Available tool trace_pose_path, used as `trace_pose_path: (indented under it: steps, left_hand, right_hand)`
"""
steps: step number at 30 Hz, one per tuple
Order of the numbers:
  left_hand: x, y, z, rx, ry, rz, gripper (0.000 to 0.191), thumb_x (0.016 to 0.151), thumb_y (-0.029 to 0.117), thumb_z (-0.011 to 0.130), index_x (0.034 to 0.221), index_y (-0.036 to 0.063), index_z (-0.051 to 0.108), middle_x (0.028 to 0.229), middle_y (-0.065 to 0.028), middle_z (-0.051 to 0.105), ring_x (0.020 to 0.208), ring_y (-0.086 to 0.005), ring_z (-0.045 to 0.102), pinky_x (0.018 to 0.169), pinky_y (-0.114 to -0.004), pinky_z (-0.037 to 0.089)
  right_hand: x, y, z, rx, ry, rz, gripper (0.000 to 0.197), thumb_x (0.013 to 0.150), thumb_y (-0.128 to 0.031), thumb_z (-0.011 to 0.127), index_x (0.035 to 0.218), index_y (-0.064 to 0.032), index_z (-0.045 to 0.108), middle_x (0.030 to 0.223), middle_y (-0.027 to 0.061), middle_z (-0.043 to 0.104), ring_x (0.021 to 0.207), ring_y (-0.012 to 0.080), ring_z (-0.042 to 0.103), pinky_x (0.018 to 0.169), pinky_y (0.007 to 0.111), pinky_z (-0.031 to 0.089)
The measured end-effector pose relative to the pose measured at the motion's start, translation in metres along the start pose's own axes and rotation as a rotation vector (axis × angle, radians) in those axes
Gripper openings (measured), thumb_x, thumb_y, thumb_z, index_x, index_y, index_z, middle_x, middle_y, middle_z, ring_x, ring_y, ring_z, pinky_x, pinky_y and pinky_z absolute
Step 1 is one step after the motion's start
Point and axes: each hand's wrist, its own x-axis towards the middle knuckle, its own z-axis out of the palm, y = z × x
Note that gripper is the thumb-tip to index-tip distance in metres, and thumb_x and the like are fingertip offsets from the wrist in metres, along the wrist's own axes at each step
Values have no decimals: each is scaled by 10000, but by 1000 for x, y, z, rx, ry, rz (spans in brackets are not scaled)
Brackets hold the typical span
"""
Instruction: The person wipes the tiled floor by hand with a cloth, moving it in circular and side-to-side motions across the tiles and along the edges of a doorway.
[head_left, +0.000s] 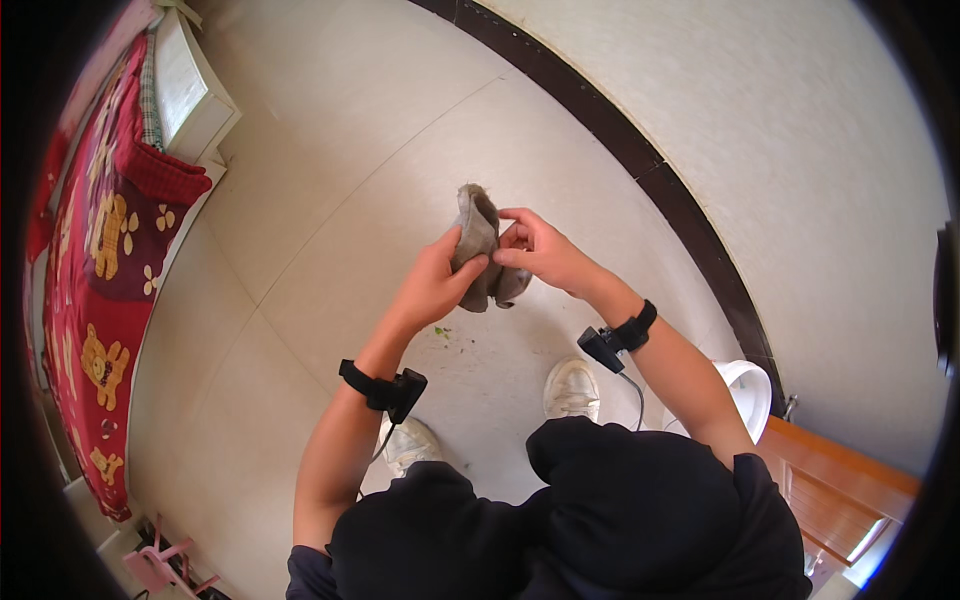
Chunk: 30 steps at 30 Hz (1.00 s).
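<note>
A crumpled, folded grey cloth with a frayed top edge is held above the floor in front of me. My left hand grips its left side, with the thumb lying across the front. At the right side of the cloth, my right hand has its thumb and bent fingers on the fabric. Part of the cloth hangs below the two hands. Its inner folds are partly hidden. Each wrist wears a black strap with a small device and a cable.
Beneath the cloth, bits of green and dark debris lie on the tiled floor. A bed with a red bear-print cover stands left, near a pink stool. On the right are a white bucket, a wooden door and a dark skirting.
</note>
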Motion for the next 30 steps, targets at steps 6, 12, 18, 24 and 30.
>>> trace_pose_path:
  steps: [6,12,18,24,30]
  left_hand:
    - [4,6,-25,-123,-97,-103,295,1057,136,673,1327,19,686,990,23,714,881,-70,622,753,-287,528]
    - [8,17,-58,-62,-181,-116,348,1014,126,691,1344,17,709,1062,31,736,951,-62,639,809,-276,536]
    - [14,30,-93,167,-136,-108,243,955,91,629,1173,20,709,850,43,620,791,-50,535,686,-268,456]
    - [6,37,-107,432,56,-177,110,941,62,657,1027,-4,636,773,-56,620,743,-129,563,672,-321,476]
    - [29,-30,-122,630,221,65,121,921,25,723,977,13,616,807,-112,637,711,-205,566,669,-364,462]
  right_hand:
    - [13,-1,-33,-52,-212,245,421,930,-238,828,1270,-8,735,1020,35,699,1015,175,643,864,365,527]
    - [24,9,-10,-526,-192,-212,534,832,-349,908,1259,-106,697,1139,70,703,1174,294,612,1049,443,427]
    - [44,-5,-23,-1068,-18,-370,323,848,-308,847,1101,-143,730,977,97,760,1029,314,685,936,469,419]
    - [38,-64,-54,-785,-95,-278,185,887,-148,782,1002,-15,725,795,113,681,720,226,596,676,355,495]
    - [70,-83,-75,-937,-159,-351,222,867,-126,715,1060,-16,721,941,154,741,850,344,675,763,421,538]
